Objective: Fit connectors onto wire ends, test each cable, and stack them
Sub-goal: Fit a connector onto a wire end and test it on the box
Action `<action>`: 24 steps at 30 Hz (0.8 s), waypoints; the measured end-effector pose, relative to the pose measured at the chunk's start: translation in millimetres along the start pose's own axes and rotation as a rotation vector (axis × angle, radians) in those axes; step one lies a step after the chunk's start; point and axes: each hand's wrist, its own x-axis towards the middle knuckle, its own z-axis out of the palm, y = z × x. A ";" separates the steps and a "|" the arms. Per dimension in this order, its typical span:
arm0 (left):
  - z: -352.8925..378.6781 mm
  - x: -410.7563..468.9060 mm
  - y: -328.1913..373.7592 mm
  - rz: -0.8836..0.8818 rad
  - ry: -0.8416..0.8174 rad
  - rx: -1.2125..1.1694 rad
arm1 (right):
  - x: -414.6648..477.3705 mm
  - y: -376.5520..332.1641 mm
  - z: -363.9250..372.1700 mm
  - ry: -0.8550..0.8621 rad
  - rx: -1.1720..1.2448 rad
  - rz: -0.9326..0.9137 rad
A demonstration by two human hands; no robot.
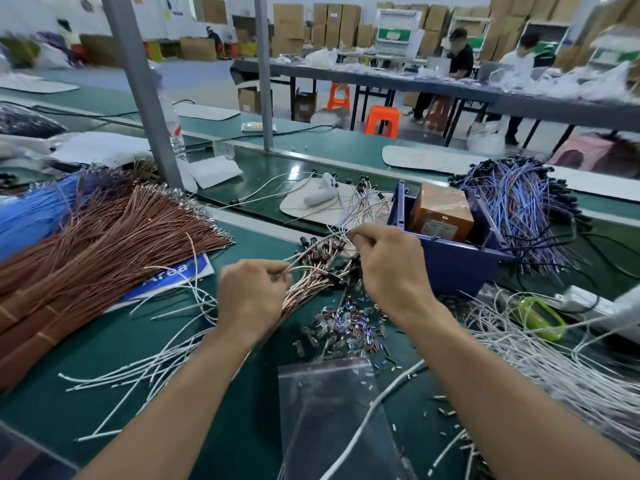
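mid-frame, fitting step: my left hand (252, 292) grips a thin brown wire bundle (306, 287), my right hand (391, 268) pinches one end; next, probably a firm straight push.

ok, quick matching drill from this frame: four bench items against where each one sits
Items:
1. large brown wire bundle
2. orange box
3. clear plastic bag
4. purple-blue wire pile

Places:
A. inside the blue bin
B. nearest the camera, centre of the bench
C. far right, beyond the bin
D. left side of the bench

Pairs: 1-D, 2-A, 3-B, 4-C
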 end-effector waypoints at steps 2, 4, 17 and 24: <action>-3.2 -0.6 -4.0 -0.057 -0.031 0.148 | 0.5 -2.6 -11.0 0.016 0.002 -0.007; -3.6 -3.8 -3.2 0.007 -0.032 0.129 | -2.3 -3.0 -20.9 -0.043 0.037 -0.005; -10.1 -18.1 50.3 0.089 -0.493 -0.731 | -72.2 61.8 -118.9 0.016 1.406 0.552; 22.8 -40.0 72.5 0.235 -0.597 -0.591 | -94.8 75.2 -105.6 0.152 1.365 0.580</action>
